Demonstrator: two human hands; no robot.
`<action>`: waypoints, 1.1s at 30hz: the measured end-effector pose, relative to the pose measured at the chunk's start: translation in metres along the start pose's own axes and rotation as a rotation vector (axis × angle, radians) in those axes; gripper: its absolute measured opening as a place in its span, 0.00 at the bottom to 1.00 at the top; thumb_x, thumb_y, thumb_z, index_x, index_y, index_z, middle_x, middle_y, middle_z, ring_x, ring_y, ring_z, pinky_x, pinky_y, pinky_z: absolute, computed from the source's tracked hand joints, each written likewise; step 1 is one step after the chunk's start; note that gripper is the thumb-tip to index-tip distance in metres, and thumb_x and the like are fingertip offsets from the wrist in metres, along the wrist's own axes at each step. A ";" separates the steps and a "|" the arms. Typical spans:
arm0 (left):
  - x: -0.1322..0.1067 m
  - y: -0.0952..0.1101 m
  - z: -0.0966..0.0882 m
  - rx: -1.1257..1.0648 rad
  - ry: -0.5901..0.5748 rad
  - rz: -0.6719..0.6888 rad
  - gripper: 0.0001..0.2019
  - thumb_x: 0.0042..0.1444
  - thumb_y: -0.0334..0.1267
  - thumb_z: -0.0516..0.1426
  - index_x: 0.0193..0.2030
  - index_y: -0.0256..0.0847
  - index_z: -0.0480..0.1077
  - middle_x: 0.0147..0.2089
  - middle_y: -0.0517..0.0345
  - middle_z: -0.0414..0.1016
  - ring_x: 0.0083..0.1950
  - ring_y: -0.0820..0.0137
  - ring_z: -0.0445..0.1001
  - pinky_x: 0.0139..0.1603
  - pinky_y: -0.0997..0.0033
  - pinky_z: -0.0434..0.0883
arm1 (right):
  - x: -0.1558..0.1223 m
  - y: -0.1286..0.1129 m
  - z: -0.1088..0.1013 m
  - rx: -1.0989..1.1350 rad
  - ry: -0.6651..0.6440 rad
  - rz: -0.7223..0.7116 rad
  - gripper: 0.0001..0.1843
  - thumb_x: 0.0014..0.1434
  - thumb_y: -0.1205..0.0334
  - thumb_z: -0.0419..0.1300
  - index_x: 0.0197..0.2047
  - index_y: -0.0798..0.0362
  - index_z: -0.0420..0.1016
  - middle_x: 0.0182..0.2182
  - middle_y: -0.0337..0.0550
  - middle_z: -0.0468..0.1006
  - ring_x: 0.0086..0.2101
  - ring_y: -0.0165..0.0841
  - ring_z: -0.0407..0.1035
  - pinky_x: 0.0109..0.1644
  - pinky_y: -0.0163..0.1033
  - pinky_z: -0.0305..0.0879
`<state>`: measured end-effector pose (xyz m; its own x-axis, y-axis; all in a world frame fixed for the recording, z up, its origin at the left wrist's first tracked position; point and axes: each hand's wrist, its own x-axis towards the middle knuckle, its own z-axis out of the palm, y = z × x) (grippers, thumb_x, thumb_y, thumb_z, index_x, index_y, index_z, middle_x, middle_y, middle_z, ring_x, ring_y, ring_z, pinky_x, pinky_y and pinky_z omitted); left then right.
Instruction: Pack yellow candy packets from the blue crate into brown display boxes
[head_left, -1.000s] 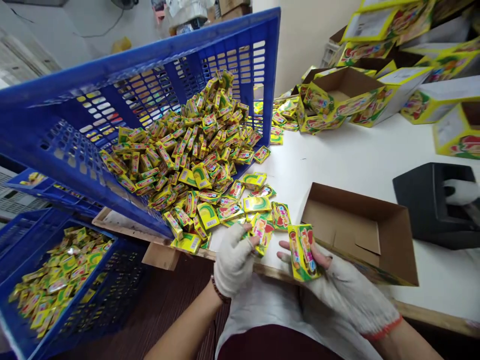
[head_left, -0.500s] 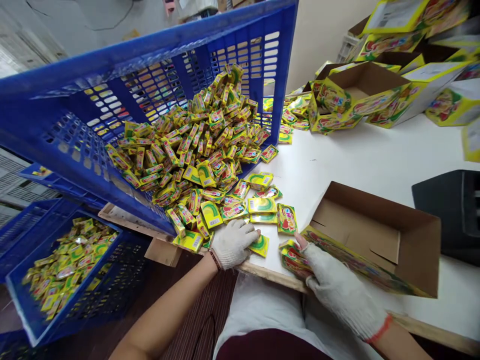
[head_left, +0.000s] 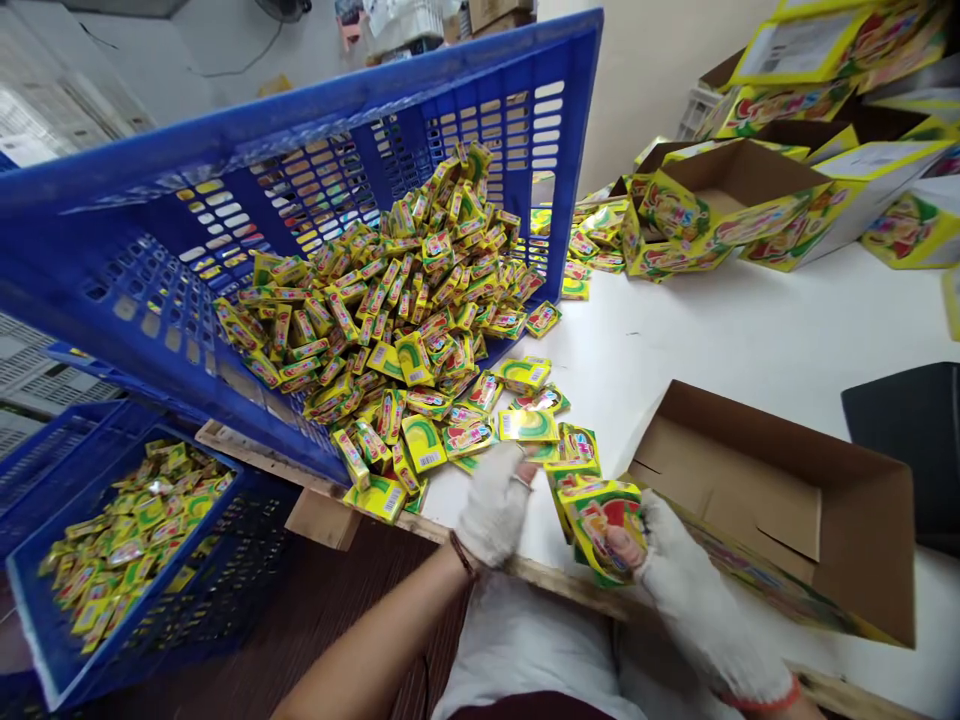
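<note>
Head view: the held box [head_left: 604,525] is in the lower centre of the frame, right of the middle, above the table's front edge. The right hand [head_left: 679,590] pinches it, thumb laid across the printed broad face; the fingers behind are hidden. A second yellow box seems to sit against its left side, but the number held cannot be told. The left hand [head_left: 493,510], lower centre, is blurred, its fingertips beside the loose boxes [head_left: 529,426]; whether it grips one cannot be told. The blue crate [head_left: 577,120] fills the upper left with the heap of boxes [head_left: 405,290], and the cardboard carton [head_left: 862,540] stands open-topped at lower right on the white table [head_left: 712,320]. Handling, as judged from appearance: each box is probably light, of thin card, stiff along its folded edges and yielding at the centre of the broad faces. The shiny print is likely to be slippery, particularly between stacked boxes and against knitted gloves; bare fingertips should give better friction. Take hold across the two narrow sides, or thumb to front and fingers to back near an edge; excess pressure at mid-face may dent the card.
</note>
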<state>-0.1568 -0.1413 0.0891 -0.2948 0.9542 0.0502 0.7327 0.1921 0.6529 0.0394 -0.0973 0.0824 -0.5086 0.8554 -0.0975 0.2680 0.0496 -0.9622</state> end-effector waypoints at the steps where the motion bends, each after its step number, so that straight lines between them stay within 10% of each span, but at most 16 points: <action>1: 0.007 -0.006 -0.015 0.218 0.034 -0.002 0.16 0.66 0.37 0.49 0.58 0.44 0.68 0.61 0.48 0.71 0.63 0.59 0.66 0.64 0.56 0.65 | 0.001 0.002 -0.004 -0.182 0.007 -0.025 0.25 0.59 0.46 0.58 0.54 0.52 0.68 0.46 0.52 0.80 0.42 0.44 0.76 0.47 0.48 0.73; 7: 0.040 -0.031 -0.066 0.739 -0.053 -0.036 0.17 0.58 0.32 0.57 0.54 0.37 0.70 0.51 0.40 0.75 0.61 0.48 0.65 0.64 0.39 0.57 | 0.008 0.001 -0.009 -0.859 -0.215 -0.209 0.27 0.47 0.71 0.56 0.52 0.57 0.74 0.49 0.58 0.79 0.49 0.48 0.73 0.53 0.52 0.71; 13: 0.024 -0.020 -0.040 0.433 0.026 0.071 0.07 0.60 0.34 0.56 0.43 0.42 0.73 0.46 0.51 0.73 0.49 0.62 0.71 0.51 0.63 0.68 | 0.005 0.006 -0.006 -0.905 -0.152 -0.488 0.30 0.41 0.76 0.52 0.49 0.56 0.76 0.56 0.58 0.75 0.56 0.47 0.68 0.58 0.52 0.68; 16: 0.017 -0.004 -0.017 0.144 -0.163 0.248 0.04 0.59 0.36 0.58 0.38 0.42 0.74 0.43 0.55 0.74 0.44 0.67 0.72 0.47 0.70 0.69 | 0.003 -0.004 -0.008 -0.900 -0.145 -0.613 0.33 0.38 0.74 0.55 0.52 0.57 0.75 0.64 0.60 0.66 0.64 0.54 0.56 0.64 0.59 0.58; 19: 0.029 0.011 -0.001 0.006 -0.291 0.261 0.11 0.63 0.37 0.53 0.31 0.42 0.73 0.35 0.57 0.74 0.40 0.68 0.72 0.46 0.70 0.69 | 0.009 -0.014 -0.005 -0.898 -0.267 -0.477 0.33 0.37 0.72 0.56 0.50 0.57 0.75 0.53 0.58 0.75 0.53 0.51 0.68 0.57 0.56 0.66; 22: 0.057 0.016 0.003 -0.006 -0.175 0.144 0.06 0.61 0.39 0.56 0.37 0.40 0.73 0.44 0.51 0.75 0.51 0.61 0.71 0.55 0.63 0.67 | 0.018 -0.013 0.003 -0.844 -0.299 -0.353 0.32 0.39 0.71 0.57 0.52 0.56 0.74 0.46 0.53 0.76 0.43 0.44 0.72 0.50 0.49 0.71; 27: 0.099 0.006 -0.001 -0.162 -0.171 -0.106 0.30 0.31 0.33 0.71 0.45 0.41 0.70 0.52 0.46 0.74 0.59 0.47 0.68 0.61 0.53 0.64 | 0.022 0.007 0.016 -0.603 -0.119 -0.332 0.39 0.49 0.64 0.61 0.65 0.61 0.63 0.54 0.62 0.72 0.54 0.49 0.69 0.59 0.52 0.67; 33: 0.084 0.002 -0.007 -0.653 -0.165 -0.166 0.28 0.39 0.32 0.63 0.52 0.41 0.68 0.50 0.50 0.77 0.54 0.57 0.73 0.58 0.58 0.68 | 0.011 0.001 0.002 0.091 -0.001 0.066 0.44 0.46 0.43 0.68 0.61 0.53 0.60 0.53 0.56 0.75 0.48 0.47 0.74 0.54 0.53 0.71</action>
<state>-0.1846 -0.0627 0.0999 -0.2355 0.9566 -0.1715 0.1514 0.2104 0.9658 0.0320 -0.0886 0.0802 -0.4934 0.8547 -0.1615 0.2253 -0.0537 -0.9728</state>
